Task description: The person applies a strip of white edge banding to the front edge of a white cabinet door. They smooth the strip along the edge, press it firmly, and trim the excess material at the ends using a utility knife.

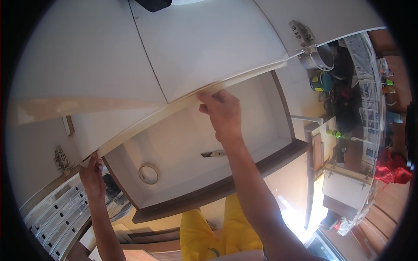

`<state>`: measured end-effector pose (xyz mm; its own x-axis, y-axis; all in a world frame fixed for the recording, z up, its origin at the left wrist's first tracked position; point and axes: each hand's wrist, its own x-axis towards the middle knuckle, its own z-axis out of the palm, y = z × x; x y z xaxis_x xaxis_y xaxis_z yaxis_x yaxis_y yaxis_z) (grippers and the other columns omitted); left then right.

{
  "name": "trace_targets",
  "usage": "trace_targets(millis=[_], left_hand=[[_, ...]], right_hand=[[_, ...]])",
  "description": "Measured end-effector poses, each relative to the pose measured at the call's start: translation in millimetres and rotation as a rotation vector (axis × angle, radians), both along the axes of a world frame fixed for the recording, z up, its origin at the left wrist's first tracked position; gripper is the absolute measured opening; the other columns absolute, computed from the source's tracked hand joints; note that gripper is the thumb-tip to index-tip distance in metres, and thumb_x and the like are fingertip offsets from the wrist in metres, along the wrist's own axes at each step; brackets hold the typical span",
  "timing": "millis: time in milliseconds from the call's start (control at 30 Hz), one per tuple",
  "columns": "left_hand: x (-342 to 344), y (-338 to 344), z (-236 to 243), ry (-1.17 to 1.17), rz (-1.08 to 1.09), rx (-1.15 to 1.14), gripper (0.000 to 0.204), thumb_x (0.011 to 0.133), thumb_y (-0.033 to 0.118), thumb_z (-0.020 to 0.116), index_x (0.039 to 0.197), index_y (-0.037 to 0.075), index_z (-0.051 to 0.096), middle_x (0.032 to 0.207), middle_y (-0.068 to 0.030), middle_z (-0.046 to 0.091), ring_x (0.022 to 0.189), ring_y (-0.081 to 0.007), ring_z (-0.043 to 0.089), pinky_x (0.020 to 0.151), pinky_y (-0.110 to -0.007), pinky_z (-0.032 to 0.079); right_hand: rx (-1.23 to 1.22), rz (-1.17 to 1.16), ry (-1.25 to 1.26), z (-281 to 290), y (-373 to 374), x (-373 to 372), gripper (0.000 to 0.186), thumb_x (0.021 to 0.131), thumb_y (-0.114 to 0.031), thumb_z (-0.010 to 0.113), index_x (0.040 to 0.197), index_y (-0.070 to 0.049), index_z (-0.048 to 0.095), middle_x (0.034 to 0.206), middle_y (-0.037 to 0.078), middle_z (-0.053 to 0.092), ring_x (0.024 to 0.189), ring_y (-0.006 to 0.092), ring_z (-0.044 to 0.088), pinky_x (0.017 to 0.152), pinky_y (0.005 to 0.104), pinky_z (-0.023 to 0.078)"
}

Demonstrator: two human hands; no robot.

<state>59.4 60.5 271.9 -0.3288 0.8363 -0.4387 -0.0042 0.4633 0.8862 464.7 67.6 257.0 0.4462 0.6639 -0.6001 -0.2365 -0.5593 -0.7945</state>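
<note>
A long strip of cream masking tape (130,131) runs along the lower edge of a white cabinet panel (204,48). My left hand (92,177) is closed at the strip's left end, thumb and fingers pinching it by the panel's corner. Further right, my right hand (224,113) pinches the strip at the panel's edge, its other fingers curled. Below both hands is an open white drawer (187,126) with a brown front. Inside it lie a roll of tape (149,173) and a utility knife (213,153) with its blade out.
Metal hinges (301,32) show at the right and left of the panels. A ladder-like metal frame (54,224) is at the lower left. At the right are a green tin (321,81), newspaper sheets (368,93) and a red bag (392,168). Bright light glares at lower right.
</note>
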Motion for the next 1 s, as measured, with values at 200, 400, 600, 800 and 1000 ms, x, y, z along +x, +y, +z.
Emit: trace_targets(millis=[200, 400, 600, 800, 1000], left_hand=[[-1.5, 1.6, -1.3, -0.009, 0.003, 0.007, 0.013, 0.098, 0.010, 0.066, 0.111, 0.008, 0.063, 0.093, 0.0029, 0.063, 0.079, -0.0071, 0.054, 0.071, -0.023, 0.041], [0.5, 0.9, -5.5, 0.019, -0.012, 0.017, 0.022, 0.098, 0.012, 0.068, 0.117, 0.009, 0.060, 0.096, 0.0038, 0.063, 0.081, -0.0069, 0.054, 0.074, -0.024, 0.042], [12.6, -0.8, -6.0, 0.043, 0.009, -0.005, 0.028, 0.096, 0.012, 0.070, 0.121, 0.011, 0.056, 0.095, 0.0035, 0.063, 0.081, -0.0067, 0.056, 0.074, -0.025, 0.042], [4.4, -2.1, -14.2, 0.030, -0.017, -0.006, 0.033, 0.096, 0.010, 0.070, 0.123, 0.010, 0.052, 0.093, 0.0035, 0.060, 0.080, -0.0078, 0.056, 0.073, -0.027, 0.043], [11.6, 0.4, -10.9, 0.054, 0.008, -0.021, 0.030, 0.096, 0.010, 0.070, 0.121, 0.010, 0.054, 0.093, 0.0035, 0.060, 0.081, -0.0079, 0.056, 0.074, -0.027, 0.043]], right_hand=[[0.041, -0.088, 0.107, -6.4, -5.9, -2.0, 0.027, 0.088, -0.022, 0.076, 0.089, 0.003, 0.066, 0.084, 0.008, 0.064, 0.074, 0.0146, 0.064, 0.073, 0.0266, 0.054], [0.162, -0.085, 0.414, -16.1, -9.2, -22.6, 0.021, 0.089, -0.016, 0.075, 0.088, 0.003, 0.067, 0.082, 0.007, 0.065, 0.073, 0.0136, 0.063, 0.072, 0.0269, 0.055], [0.104, -0.083, 0.328, -15.8, -6.9, -30.6, 0.021, 0.088, -0.015, 0.075, 0.087, 0.004, 0.066, 0.080, 0.008, 0.065, 0.070, 0.0130, 0.062, 0.070, 0.0264, 0.054], [0.101, -0.077, 0.347, -18.1, -4.2, -39.4, 0.021, 0.086, -0.013, 0.077, 0.087, 0.004, 0.066, 0.079, 0.007, 0.065, 0.070, 0.0124, 0.062, 0.070, 0.0267, 0.054], [0.127, -0.065, 0.426, -25.8, 0.4, -49.8, 0.020, 0.086, -0.013, 0.077, 0.084, 0.004, 0.066, 0.078, 0.007, 0.065, 0.070, 0.0123, 0.061, 0.070, 0.0265, 0.054]])
